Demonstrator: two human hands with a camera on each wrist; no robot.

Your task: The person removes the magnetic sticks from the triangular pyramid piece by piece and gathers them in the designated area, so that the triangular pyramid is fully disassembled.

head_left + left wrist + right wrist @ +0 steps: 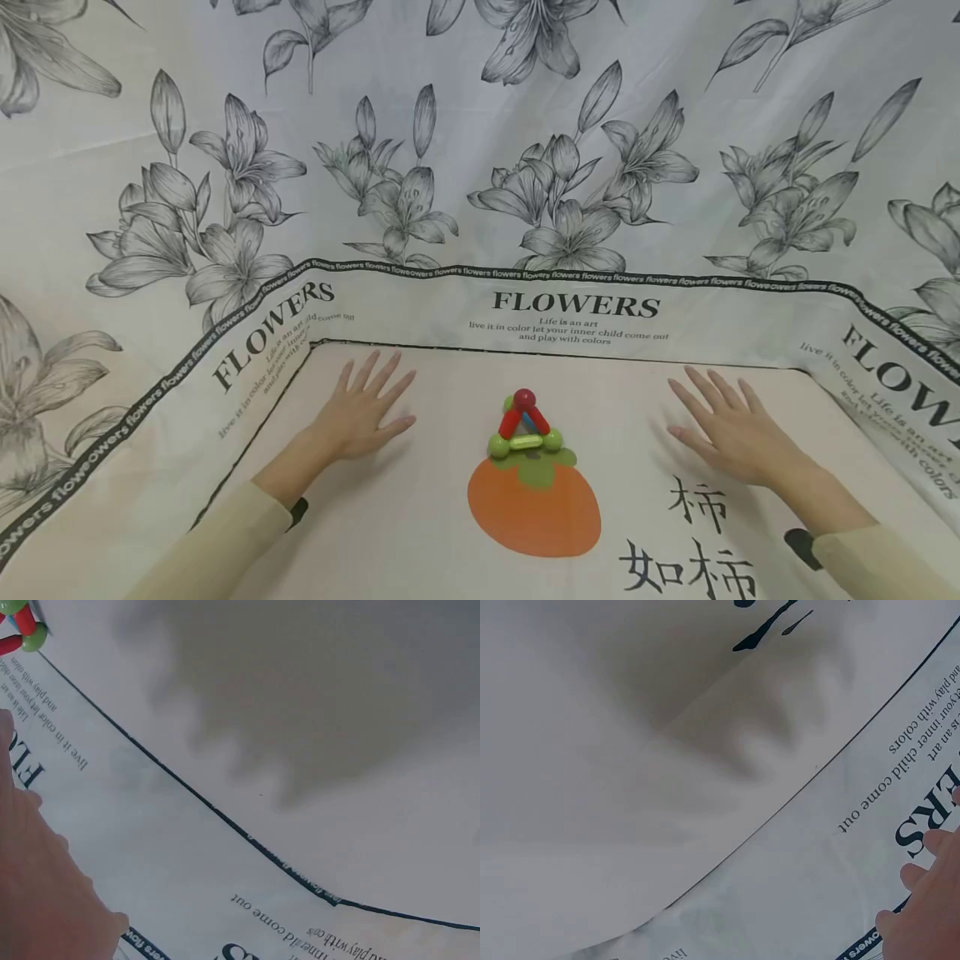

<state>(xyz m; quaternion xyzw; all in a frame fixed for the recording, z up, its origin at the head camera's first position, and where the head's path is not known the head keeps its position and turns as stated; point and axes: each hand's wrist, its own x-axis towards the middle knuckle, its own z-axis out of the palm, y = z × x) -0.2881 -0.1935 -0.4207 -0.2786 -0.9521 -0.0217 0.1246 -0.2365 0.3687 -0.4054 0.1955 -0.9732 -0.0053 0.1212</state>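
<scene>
A small frame of rods and balls [526,442] stands at the middle of the cloth, by the top of a printed orange persimmon [534,507]. Its rods are red, blue and yellow-green; a dark red ball tops it and green balls sit at its lower corners. To the left of it my left hand [358,417] is held with fingers spread, touching no object. My right hand [738,429] is likewise spread on the other side, apart from the frame. Part of the frame, green balls [34,636] and red rods, shows at the corner of the left wrist view.
A white cloth with a black-edged border [420,329] printed "FLOWERS" surrounds the work surface. Behind it hangs a curtain with lily drawings [570,192]. Black printed characters [697,504] lie below my right hand. Shadows of the hands fall on the cloth.
</scene>
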